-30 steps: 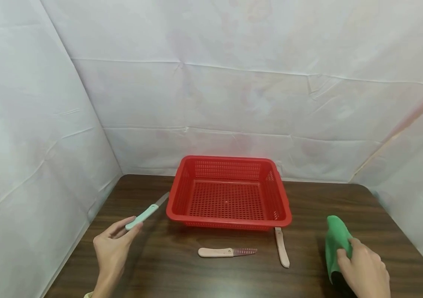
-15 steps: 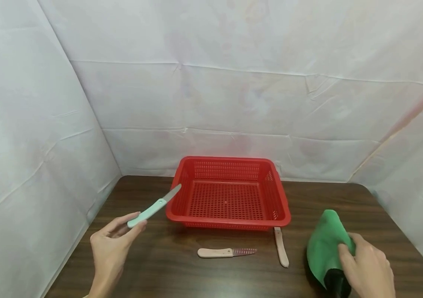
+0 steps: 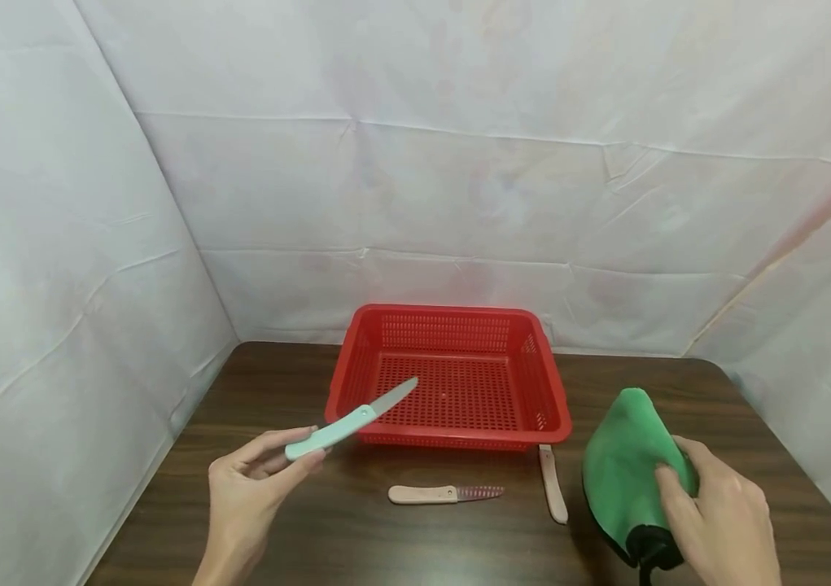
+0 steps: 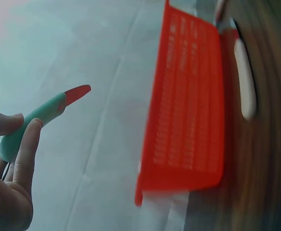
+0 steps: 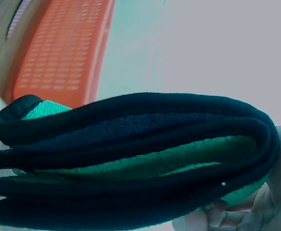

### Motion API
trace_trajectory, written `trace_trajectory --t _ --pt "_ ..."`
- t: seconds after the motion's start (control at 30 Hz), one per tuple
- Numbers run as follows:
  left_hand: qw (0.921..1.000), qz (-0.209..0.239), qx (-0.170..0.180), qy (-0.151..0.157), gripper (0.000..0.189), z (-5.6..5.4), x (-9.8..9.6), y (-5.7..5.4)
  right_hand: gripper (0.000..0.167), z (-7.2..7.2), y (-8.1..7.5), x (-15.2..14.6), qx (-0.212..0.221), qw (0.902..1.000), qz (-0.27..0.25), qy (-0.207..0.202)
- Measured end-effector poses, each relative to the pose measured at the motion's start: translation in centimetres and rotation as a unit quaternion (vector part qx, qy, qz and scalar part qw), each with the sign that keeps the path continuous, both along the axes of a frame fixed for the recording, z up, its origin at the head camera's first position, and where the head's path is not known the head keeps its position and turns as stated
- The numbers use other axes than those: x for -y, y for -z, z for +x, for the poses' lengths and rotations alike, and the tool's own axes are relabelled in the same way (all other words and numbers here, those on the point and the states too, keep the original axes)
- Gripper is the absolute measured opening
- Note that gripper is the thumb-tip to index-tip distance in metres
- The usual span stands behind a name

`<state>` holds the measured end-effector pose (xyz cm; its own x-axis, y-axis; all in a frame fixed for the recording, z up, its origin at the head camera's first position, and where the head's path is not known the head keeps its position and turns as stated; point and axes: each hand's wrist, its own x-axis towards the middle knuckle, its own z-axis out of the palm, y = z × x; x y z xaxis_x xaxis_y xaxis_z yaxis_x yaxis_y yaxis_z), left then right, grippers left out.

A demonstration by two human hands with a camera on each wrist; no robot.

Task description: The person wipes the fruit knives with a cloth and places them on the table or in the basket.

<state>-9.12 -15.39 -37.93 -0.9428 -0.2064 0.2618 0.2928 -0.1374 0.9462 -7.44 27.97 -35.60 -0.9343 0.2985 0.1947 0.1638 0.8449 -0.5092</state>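
My left hand [image 3: 250,496] pinches the mint-green handle of a small knife [image 3: 349,425] between thumb and fingers. Its blade points up and right, overlapping the front left of the red basket [image 3: 452,435] in the head view. In the left wrist view the same knife [image 4: 39,115] shows against the pale backdrop. On the right, my right hand [image 3: 723,509] grips a folded green cloth [image 3: 623,468] with black edging, thumb on its near face. The right wrist view shows the cloth's thick black-edged layers [image 5: 130,144], with some fingers hidden behind them.
A knife with a cream handle and pink-patterned blade [image 3: 444,495] lies in front of the basket. Another cream-handled knife [image 3: 553,486] lies by the basket's front right corner, its blade end hidden beneath it. White sheeting [image 3: 459,179] stands behind the dark wooden table [image 3: 400,561].
My left hand has carried the mint knife rightward, so its blade now overlaps the basket. My right hand has turned the green cloth, bringing its broad face and black edging into view.
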Motion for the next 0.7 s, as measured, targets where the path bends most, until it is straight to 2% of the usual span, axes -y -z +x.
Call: trace_trajectory --t 0.17,0.33,0.53,0.7 --pt "0.9981 0.000 -0.007 0.061 0.037 0.5 -1.1 -0.7 0.034 0.6 -0.9 1.4 -0.057 0.9983 0.000 -0.013" --pt "0.9956 0.004 -0.005 0.093 0.037 1.3 -2.3 -1.3 0.029 0.8 -1.8 3.0 -0.120 0.9919 0.002 -0.040" --pt "0.9924 0.007 -0.020 0.121 0.034 2.1 -3.5 -1.6 0.027 1.4 -2.7 4.7 -0.150 0.9871 -0.016 -0.053" --pt "0.9841 0.010 -0.061 0.167 0.029 2.6 -4.3 -1.5 0.029 1.9 -3.1 6.3 -0.171 0.9816 -0.038 -0.075"
